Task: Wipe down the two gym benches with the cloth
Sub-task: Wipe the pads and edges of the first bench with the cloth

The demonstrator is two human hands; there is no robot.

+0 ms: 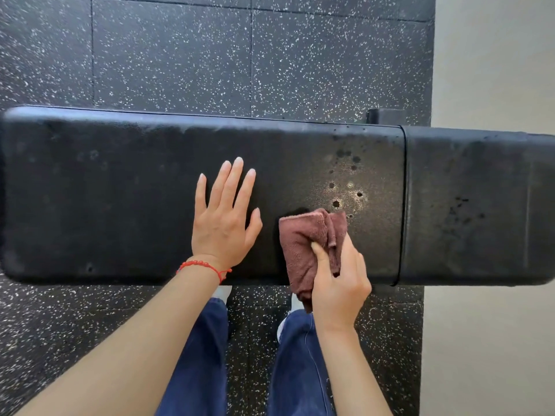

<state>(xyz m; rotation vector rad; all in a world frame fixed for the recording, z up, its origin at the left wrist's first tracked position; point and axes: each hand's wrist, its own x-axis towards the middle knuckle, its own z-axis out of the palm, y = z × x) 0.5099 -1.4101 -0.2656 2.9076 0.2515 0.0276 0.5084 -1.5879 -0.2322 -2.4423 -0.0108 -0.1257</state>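
Gripping folded maroon cloth point(309, 244) in right hand point(339, 283), thumb pinching across it; cloth pressed on black bench pad point(105, 190) near front edge, about 5 o'clock from pad centre. Left hand point(223, 217) flat on pad at 9 o'clock of cloth, fingers straight, holding nothing. Red bead bracelet point(204, 265) at left wrist. Droplet marks point(345, 187) at 1 o'clock of cloth. Second pad section point(480, 205) at 3 o'clock, butted against first
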